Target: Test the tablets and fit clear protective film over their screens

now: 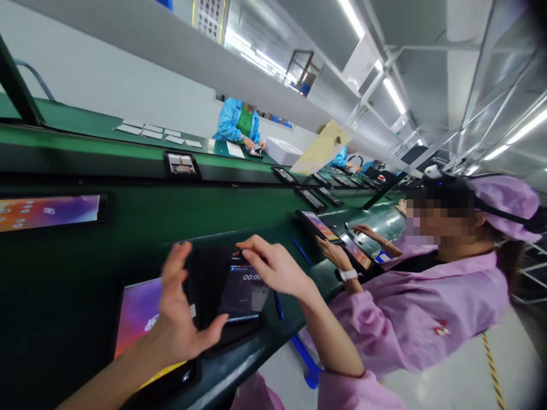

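A tablet (241, 293) with a dark screen reading "00:00" lies in front of me on the green bench, in a black frame or tray. My right hand (276, 267) is bent over its upper end, thumb and forefinger pinched at the top edge; the exact contact is partly hidden. My left hand (179, 313) is held with its fingers spread, its thumb by the lower left corner of that screen. Beneath the left forearm lies a second tablet (137, 313) with a lit purple and orange screen, partly covered by the hand and wrist.
Another lit tablet (51, 212) lies at the far left. A blue pen (278, 306) is right of my tablet, another blue stick (301, 251) beyond. At right a co-worker in pink (410, 319) handles tablets (320, 226). An opened device (182, 165) sits on the belt (106, 154).
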A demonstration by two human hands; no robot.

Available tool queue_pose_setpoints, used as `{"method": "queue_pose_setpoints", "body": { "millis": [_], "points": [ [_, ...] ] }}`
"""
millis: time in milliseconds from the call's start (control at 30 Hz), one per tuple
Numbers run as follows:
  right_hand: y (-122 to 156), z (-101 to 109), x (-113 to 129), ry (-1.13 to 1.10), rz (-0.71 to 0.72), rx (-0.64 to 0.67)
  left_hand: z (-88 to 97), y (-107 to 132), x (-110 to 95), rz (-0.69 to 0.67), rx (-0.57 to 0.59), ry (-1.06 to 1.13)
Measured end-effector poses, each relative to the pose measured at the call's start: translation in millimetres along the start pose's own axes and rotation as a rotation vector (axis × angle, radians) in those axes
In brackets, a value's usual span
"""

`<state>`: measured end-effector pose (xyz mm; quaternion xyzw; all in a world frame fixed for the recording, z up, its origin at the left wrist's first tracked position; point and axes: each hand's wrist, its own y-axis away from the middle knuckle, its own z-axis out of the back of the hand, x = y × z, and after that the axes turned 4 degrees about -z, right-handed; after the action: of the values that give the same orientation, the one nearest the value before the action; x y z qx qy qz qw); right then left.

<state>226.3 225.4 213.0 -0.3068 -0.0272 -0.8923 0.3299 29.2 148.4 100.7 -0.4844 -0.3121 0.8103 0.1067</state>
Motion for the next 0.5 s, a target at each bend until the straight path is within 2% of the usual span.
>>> {"method": "queue_pose_setpoints", "body": {
  "millis": [67, 100, 167, 233, 300, 400, 500],
  "points": [
    [-7, 2, -5, -0.079, 0.001, 0.036, -20.0, 27, -3, -0.031, 0.179, 0.002],
    [-10, 2, -8, -0.107, 0.006, 0.056, -27.9, 37, -3, 0.014, 0.243, 0.02],
    [-15, 0, -14, -0.137, 0.022, 0.087, -38.8, 46, -1, 0.204, 0.34, 0.143],
    [-19, -5, -19, -0.153, 0.022, 0.084, -43.8, 42, 1, 0.406, 0.345, 0.345],
    [-23, -11, -21, -0.187, -0.005, 0.034, -45.1, 28, 1, 0.521, 0.298, 0.485],
    [-33, -15, -20, -0.449, -0.101, -0.108, -45.7, 11, -3, 0.558, 0.217, 0.495],
    [-44, -9, -17, -0.786, -0.156, -0.224, -50.5, 9, -2, 0.597, 0.182, 0.497]
  ]
}}
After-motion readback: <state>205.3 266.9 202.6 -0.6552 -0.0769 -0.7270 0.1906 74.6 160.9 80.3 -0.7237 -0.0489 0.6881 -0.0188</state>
